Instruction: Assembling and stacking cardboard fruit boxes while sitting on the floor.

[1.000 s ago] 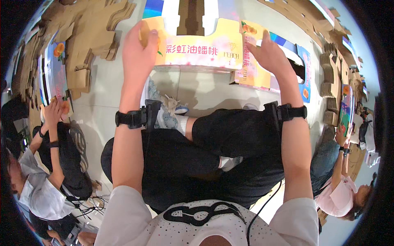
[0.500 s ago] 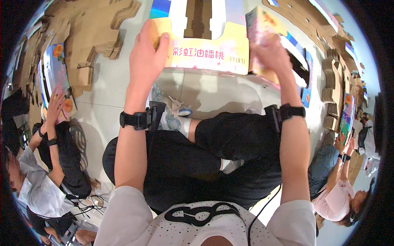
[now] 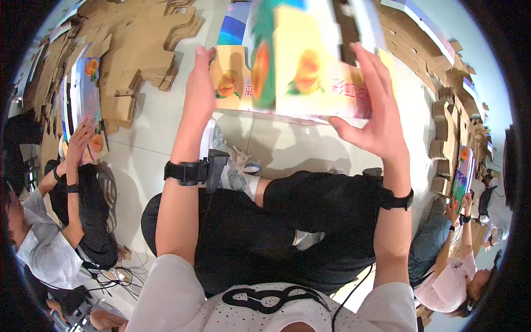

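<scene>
A printed cardboard box [image 3: 307,72], yellow in front with orange fruit pictures and a green side, is blurred by motion in front of me. It covers part of a similar box [image 3: 228,72] standing behind it at the left. My right hand [image 3: 379,110] is at the right end of the blurred box, its fingers over the corner and its thumb by the lower edge, holding it with a wide grasp. Along the left edge of the other box lies my left hand [image 3: 199,88], fingers stretched upward and not wrapped round anything. Whether its fingertips touch is hard to see.
Flat brown cardboard sheets [image 3: 133,39] cover the floor at the far left, and stacked ones [image 3: 442,133] stand at the right. On the left a person [image 3: 50,243] handles a printed box [image 3: 83,99]; another person [image 3: 448,276] at the right handles one too.
The box in my right hand has swung from the right to the middle, over the other box. My left hand has let go of that box's corner and straightened its fingers.
</scene>
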Demonstrator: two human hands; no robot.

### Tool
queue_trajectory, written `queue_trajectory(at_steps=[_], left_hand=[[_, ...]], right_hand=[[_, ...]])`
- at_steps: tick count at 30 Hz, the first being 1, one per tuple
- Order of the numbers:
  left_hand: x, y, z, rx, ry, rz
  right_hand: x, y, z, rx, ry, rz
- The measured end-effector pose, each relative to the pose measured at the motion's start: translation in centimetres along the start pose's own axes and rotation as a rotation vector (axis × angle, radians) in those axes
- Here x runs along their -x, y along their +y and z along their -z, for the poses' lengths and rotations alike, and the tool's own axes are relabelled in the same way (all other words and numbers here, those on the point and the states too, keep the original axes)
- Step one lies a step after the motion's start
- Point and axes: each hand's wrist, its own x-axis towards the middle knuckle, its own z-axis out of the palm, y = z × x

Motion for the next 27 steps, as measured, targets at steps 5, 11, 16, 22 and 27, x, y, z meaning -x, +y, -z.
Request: queue_trajectory(at_steps=[5,11,16,22,27], left_hand=[[0.9,1.3,-0.2,0.045,0.027,-0.072],[1.5,2.1,-0.9,0.048,-0.032,-0.207],[1.0,2.9,2.1,0.277,-0.187,-0.034],[1.6,4.6,1.8,0.247,-0.156,0.086],[1.4,4.1,3.1,0.225,-0.220,0.040]], right_hand=[[0.5,1.0,0.4,0.088,0.165,-0.132],[0.9,3.4,0.1,-0.435,0.107,-0.672],[-0.2,1.3,-0.9,-0.540,-0.064,-0.757],[0.2,0.7,-1.8,-0.943,-0.104,-0.943],[-0.2,0.6,-1.5,-1.100,0.004,-0.972]])
